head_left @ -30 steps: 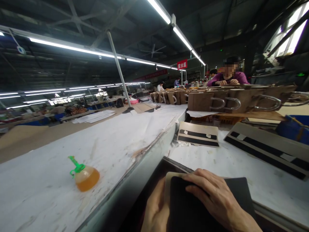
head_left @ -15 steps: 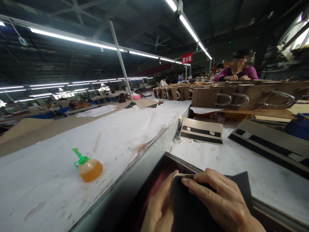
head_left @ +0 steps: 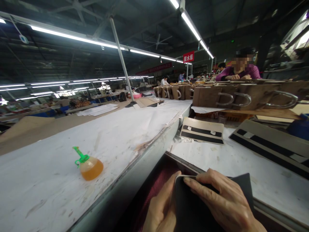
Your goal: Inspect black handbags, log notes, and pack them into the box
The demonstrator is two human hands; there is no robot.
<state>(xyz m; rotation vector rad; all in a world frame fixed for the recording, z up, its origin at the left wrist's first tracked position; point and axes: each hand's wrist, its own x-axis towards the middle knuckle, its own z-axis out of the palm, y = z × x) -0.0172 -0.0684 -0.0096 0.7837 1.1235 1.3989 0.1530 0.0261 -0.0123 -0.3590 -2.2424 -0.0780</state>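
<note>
Black, pale-edged flat panel (head_left: 190,209), clasped along its side by the curled left hand (head_left: 160,206), apparently for bracing; the half-bent right hand (head_left: 224,199) presses near its corner, full grip unclear

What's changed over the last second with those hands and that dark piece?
The black panel has shifted under the right hand: its upper-left corner is nearer the fingertips, and less pale border shows. Nothing was taken up or let go; the left hand still holds the left edge. The bottle stayed put; the whole view moved slightly.
</note>
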